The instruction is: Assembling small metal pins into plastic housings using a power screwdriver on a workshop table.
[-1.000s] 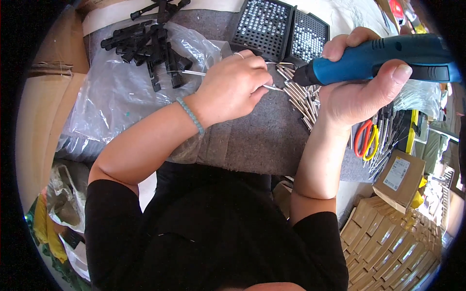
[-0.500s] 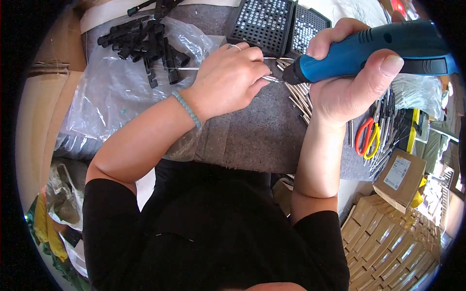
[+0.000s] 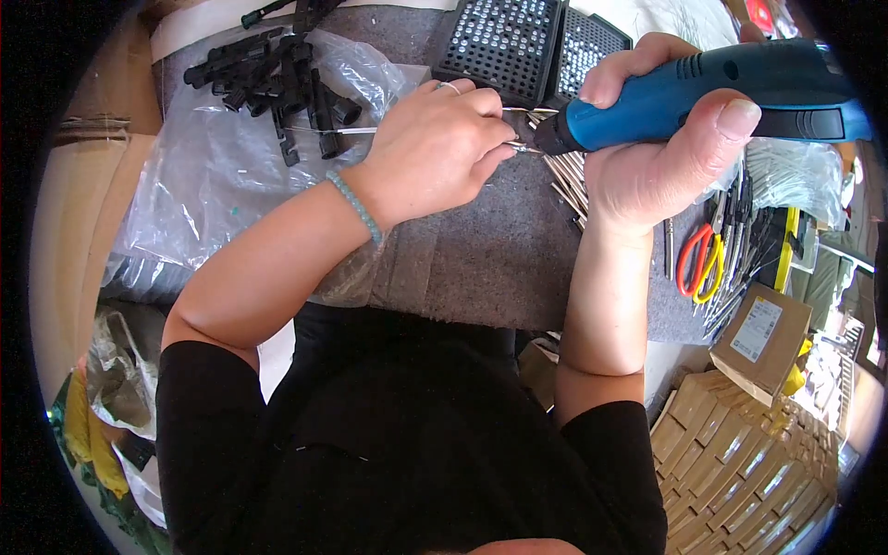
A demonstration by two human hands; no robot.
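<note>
My right hand grips a blue and black electric screwdriver, held level with its tip pointing left. My left hand pinches a thin metal rod that sticks out to the left, and its near end meets the screwdriver's tip. A pale bead bracelet circles my left wrist. Beneath both hands lies a pile of similar metal rods on a grey felt mat.
Black plastic parts lie on a clear plastic bag at the upper left. Two black trays of small silver pieces stand at the top. Orange-handled scissors, hand tools and cardboard boxes sit at the right.
Both hands have drifted slightly downward and to the left together; the screwdriver's tip stays against the rod in my left hand.
</note>
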